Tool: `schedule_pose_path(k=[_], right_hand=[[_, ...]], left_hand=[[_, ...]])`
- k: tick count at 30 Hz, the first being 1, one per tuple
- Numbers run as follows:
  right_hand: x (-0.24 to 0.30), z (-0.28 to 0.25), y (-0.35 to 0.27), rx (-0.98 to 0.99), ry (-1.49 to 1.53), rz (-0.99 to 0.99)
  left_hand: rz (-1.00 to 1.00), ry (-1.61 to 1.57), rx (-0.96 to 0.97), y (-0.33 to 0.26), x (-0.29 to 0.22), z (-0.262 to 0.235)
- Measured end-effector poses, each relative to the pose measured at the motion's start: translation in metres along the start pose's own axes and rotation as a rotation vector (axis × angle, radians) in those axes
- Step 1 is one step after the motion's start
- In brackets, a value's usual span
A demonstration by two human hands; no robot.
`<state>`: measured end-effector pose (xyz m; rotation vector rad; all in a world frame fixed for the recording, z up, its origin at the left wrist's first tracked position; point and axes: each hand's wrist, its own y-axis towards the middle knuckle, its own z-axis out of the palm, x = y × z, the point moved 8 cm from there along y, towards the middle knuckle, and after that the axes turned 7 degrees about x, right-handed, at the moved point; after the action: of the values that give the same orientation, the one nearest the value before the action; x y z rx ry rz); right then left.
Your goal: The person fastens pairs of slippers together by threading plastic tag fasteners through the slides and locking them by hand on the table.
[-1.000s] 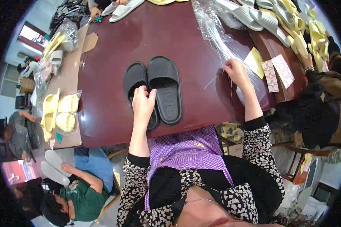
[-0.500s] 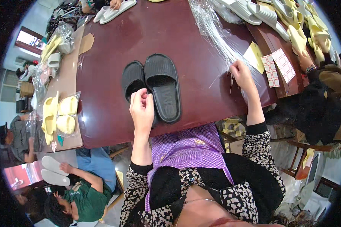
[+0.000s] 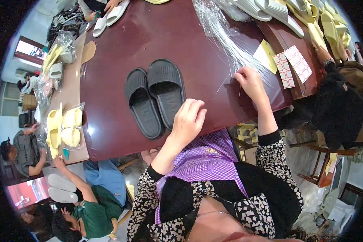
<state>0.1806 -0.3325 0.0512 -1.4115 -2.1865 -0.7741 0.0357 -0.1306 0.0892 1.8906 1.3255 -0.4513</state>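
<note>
A footwear workshop: maroon worktable [image 3: 109,101]; heaped yellow and grey slippers [image 3: 330,34]; white strands [image 3: 230,44]; co-workers [image 3: 103,211] alongside

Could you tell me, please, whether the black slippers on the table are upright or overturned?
Upright: the black slippers lie soles down, with their ribbed straps on top and the footbeds facing up.

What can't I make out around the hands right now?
Head view:
- Right black slipper's heel: hidden behind the left hand.
- Right hand's pinch: white strands too fine to tell if one is held.
- Yellow item: mostly cut off by the top edge.
</note>
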Motion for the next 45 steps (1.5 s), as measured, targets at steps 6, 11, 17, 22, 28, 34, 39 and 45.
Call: schedule_pose_path(k=[6,11,17,22,28,34,39,45], right_hand=[[0.021,0.021,-0.001,-0.002,-0.379,-0.090],[0.015,0.029,-0.002,0.075,-0.351,0.012],[0.014,0.004,0.013,0.056,-0.122,0.047],[-0.005,-0.002,0.035,0.005,-0.247,0.025],[-0.009,-0.003,0.051,-0.054,-0.309,0.065],[-0.019,0.008,0.085,-0.020,-0.326,0.123],[-0.038,0.003,0.092,-0.027,-0.263,0.156],[-0.023,-0.015,0.058,0.008,0.184,0.246]], left_hand=[[-0.063,-0.040,0.065,-0.010,0.002,0.014],[-0.040,-0.042,0.083,-0.016,0.004,0.018],[-0.036,-0.050,0.069,-0.020,0.006,0.015],[-0.056,-0.076,0.078,-0.022,0.007,0.018],[-0.072,-0.095,0.088,-0.024,0.009,0.017],[-0.064,-0.100,0.089,-0.023,0.006,0.019],[-0.058,-0.098,0.099,-0.023,0.005,0.018],[-0.062,-0.115,0.099,-0.017,0.008,0.014]])
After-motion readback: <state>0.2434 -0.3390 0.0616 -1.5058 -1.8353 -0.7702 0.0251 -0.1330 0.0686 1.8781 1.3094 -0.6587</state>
